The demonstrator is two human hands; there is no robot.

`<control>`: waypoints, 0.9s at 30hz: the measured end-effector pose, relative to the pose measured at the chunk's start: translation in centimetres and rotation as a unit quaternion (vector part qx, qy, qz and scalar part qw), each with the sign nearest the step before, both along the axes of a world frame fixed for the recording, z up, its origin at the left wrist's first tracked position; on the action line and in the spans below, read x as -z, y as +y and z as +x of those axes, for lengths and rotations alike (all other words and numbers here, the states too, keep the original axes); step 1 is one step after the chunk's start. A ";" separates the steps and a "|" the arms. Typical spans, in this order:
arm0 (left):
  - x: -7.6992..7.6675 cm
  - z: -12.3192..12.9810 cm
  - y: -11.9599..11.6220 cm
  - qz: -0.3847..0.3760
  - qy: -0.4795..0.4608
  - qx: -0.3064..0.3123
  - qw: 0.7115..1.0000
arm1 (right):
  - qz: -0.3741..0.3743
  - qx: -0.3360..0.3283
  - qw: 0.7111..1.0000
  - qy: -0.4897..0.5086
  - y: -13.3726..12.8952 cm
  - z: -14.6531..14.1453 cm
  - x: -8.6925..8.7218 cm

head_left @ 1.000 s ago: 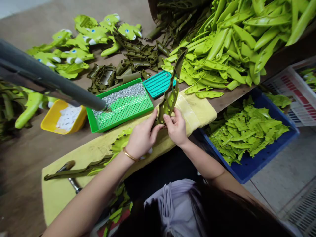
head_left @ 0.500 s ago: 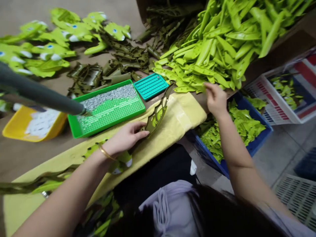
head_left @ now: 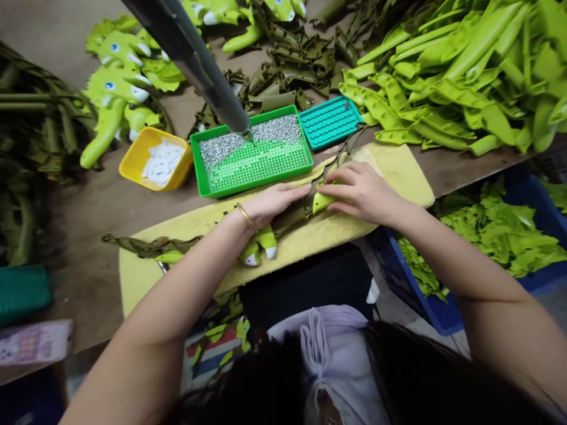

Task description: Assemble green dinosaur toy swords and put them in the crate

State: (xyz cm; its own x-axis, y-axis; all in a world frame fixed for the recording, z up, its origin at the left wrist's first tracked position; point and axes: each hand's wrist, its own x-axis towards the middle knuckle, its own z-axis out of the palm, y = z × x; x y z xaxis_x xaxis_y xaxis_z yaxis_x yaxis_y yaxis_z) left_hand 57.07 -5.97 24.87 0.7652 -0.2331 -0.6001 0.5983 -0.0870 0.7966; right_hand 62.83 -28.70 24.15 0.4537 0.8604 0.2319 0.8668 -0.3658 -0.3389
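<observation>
My right hand (head_left: 361,192) pinches a lime-green plastic piece (head_left: 323,202) against an olive plastic toy part (head_left: 305,206), which lies on a folded yellow towel (head_left: 310,233). My left hand (head_left: 274,203) lies flat beside it, its fingertips pressing on the olive part. Just below my left wrist rests a lime-green toy piece with white tips (head_left: 259,247). An olive strip with lime-green bits (head_left: 150,247) stretches along the towel to the left. The part's middle is hidden under my fingers.
A hanging grey electric screwdriver (head_left: 195,65) ends over a green tray of screws (head_left: 252,171). Beside them are a teal mat (head_left: 330,121) and a yellow bowl of white pieces (head_left: 155,159). Piles of green plastic parts (head_left: 456,82) cover the table; a blue crate (head_left: 443,301) stands below right.
My right hand has come back from the lime-green pile and now holds a lime-green piece against the olive part. My left hand has moved onto that part, and the view has shifted.
</observation>
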 end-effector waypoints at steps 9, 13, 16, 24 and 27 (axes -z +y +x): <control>0.5 0.1 0.2 0.068 -0.099 0.104 0.987 | -0.011 -0.065 0.998 -0.016 2.5 0.5 1.2; -0.2 -0.3 0.1 0.096 -0.115 0.083 0.985 | 0.094 0.067 0.992 0.044 1.4 -1.3 0.9; -1.2 -0.9 0.0 0.144 -0.143 0.059 0.977 | 0.263 0.283 0.892 0.235 1.1 -2.6 1.2; -1.3 -1.6 -1.0 0.190 -0.227 0.059 0.953 | 0.422 0.245 0.636 0.597 5.0 -5.2 2.4; -1.1 -1.9 -0.6 0.198 -0.237 0.076 0.948 | 0.431 0.255 0.641 0.583 5.0 -5.4 2.5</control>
State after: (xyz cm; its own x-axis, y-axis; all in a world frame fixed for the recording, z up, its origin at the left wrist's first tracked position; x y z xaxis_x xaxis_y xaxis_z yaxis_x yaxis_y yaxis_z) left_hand 55.13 -6.54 25.93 0.9464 -0.1900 -0.2613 0.1387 -0.4916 0.8597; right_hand 57.41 -23.72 21.67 0.9216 0.3124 -0.2303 -0.3154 0.2569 -0.9135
